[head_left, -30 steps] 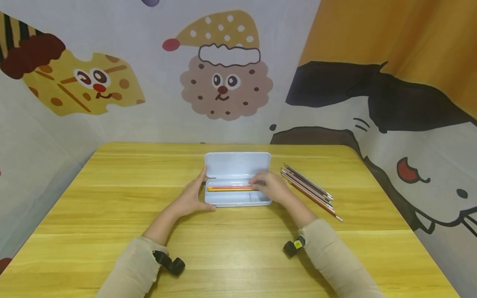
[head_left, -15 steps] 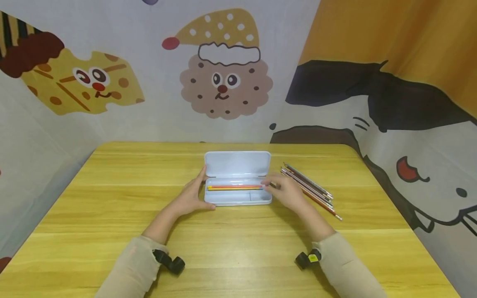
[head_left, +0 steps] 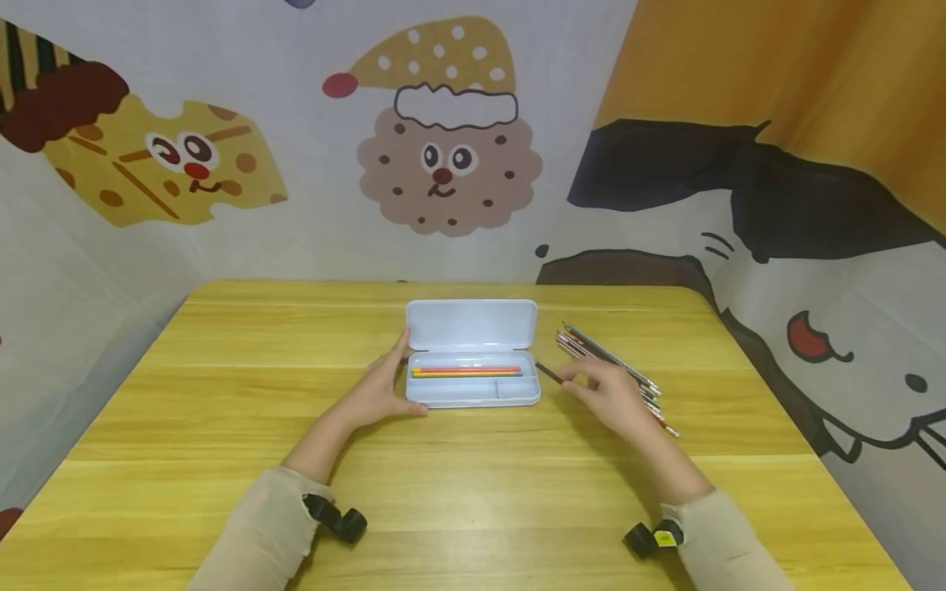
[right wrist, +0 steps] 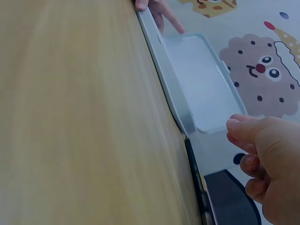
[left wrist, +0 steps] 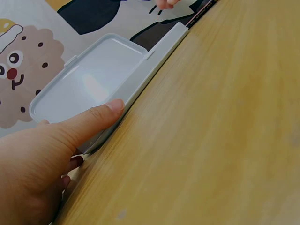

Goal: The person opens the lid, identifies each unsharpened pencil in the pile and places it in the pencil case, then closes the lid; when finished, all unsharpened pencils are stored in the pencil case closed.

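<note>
A pale blue pencil case [head_left: 473, 394] lies open at the table's centre, its lid [head_left: 471, 326] tilted back. Orange, red and yellow pencils [head_left: 466, 372] lie in its rear compartment. My left hand [head_left: 380, 386] grips the case's left end, with the thumb [left wrist: 101, 115] along the front wall. My right hand [head_left: 602, 392] hovers just right of the case with its fingers loosely curled [right wrist: 262, 154] and nothing in them. A dark pencil [head_left: 548, 373] lies on the table beneath it, its tip towards the case. I cannot tell whether the fingers touch it.
A loose row of several pencils [head_left: 617, 364] lies on the yellow wooden table [head_left: 222, 410], right of the case and partly behind my right hand. Cartoon-printed cloth walls [head_left: 443, 164] close in the back and both sides.
My right hand left the case's right end and moved right, over the loose pencils. The dark pencil now shows beside the case. My left hand and the case stayed put.
</note>
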`<control>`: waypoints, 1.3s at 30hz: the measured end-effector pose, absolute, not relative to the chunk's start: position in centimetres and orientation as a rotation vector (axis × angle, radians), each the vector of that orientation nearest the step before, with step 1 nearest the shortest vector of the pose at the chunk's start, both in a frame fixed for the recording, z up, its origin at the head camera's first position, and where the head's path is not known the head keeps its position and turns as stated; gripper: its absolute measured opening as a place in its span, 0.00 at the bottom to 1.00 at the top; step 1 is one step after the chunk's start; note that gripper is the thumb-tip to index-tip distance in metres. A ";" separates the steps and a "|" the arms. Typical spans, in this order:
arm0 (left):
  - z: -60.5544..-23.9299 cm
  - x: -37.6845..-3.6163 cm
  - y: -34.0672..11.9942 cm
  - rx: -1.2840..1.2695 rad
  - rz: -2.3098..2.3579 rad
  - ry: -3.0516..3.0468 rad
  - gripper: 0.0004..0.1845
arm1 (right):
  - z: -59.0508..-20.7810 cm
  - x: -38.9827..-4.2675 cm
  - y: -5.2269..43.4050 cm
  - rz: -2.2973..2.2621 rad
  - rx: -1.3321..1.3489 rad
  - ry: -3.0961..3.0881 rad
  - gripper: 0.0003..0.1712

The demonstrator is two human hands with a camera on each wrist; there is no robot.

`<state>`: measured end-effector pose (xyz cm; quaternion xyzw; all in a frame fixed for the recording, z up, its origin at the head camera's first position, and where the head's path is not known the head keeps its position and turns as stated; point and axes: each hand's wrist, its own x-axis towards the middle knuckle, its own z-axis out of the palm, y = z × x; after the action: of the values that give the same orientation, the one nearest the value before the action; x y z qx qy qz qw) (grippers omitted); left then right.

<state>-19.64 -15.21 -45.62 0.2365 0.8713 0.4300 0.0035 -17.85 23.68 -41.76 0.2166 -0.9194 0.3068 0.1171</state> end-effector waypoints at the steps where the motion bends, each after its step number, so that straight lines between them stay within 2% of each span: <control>1: -45.6 -19.6 -15.2 0.742 1.347 2.731 0.74 | -41.8 -17.7 24.0 0.889 0.633 -2.685 0.09; 19: -45.4 -19.6 -15.0 0.733 1.351 2.728 0.74 | -42.0 -14.8 29.9 0.857 0.562 -2.626 0.10; 39: -45.5 -19.6 -15.1 0.726 1.361 2.716 0.74 | -42.6 -13.4 34.7 0.873 0.317 -2.721 0.10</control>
<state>-19.62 -15.11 -45.47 0.2324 0.8695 0.4358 0.0091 -13.35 34.72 -42.58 0.1094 -0.9380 0.3008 0.1330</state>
